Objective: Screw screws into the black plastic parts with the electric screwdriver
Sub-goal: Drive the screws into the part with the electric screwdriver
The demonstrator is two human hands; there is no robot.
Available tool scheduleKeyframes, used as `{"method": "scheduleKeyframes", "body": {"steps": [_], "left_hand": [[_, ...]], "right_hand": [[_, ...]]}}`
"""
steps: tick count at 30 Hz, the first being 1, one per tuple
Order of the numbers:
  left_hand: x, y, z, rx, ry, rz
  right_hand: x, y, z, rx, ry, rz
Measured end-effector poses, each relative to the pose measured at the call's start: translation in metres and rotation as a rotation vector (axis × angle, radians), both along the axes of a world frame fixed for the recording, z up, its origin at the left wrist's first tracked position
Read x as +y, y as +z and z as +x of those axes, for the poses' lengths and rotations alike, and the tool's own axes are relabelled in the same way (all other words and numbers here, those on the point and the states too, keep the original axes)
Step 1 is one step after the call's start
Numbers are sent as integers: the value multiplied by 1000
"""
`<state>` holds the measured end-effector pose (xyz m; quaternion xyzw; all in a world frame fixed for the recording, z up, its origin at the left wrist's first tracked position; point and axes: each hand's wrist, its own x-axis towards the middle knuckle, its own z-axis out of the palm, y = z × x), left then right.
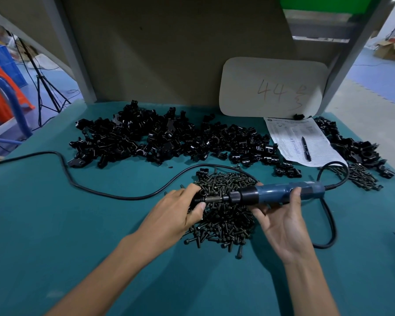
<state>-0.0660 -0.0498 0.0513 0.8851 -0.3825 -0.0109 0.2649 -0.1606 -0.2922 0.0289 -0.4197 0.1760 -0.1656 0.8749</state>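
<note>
Screwdriver (276, 193) held level over the screw pile (226, 222) at table (55, 224) centre; right hand (282, 226) fingers wrap its blue body, bit aimed at 9 o'clock into a black part (196, 200) that left hand (177, 214) fingers clench, likely bracing it. Parts heap (169, 137) at 12 o'clock.

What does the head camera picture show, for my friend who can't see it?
Two hands work over a pile of screws on a green table. The right hand holds a blue electric screwdriver sideways, its tip against a small black part pinched in the left hand. A big heap of black plastic parts lies behind.
</note>
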Motion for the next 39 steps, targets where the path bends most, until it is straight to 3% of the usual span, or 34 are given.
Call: {"method": "scheduleKeyframes", "body": {"steps": [12, 14, 18, 24, 27, 29, 31, 34, 39], "left_hand": [[0, -4, 2, 107, -3, -26], [-2, -4, 2, 272, 10, -21], [-1, -4, -7, 911, 31, -126], [8, 27, 3, 1098, -93, -223], [30, 42, 17, 1174, -16, -296], [42, 45, 26, 1158, 34, -379], [45, 45, 30, 1135, 58, -475], [34, 43, 31, 1071, 128, -541], [25, 33, 28, 926, 211, -495]], "right_hand": [[1, 5, -2, -57, -10, 43], [2, 7, -1, -93, -16, 69], [1, 15, -4, -179, -122, 138], [0, 38, -9, -253, -243, 66], [-24, 64, -13, -300, -388, 57], [-46, 78, -16, -143, -504, -17], [-60, 79, -20, 140, -526, -274], [-64, 56, -31, 502, -339, -723], [-56, 13, -46, 814, -146, -1214]]}}
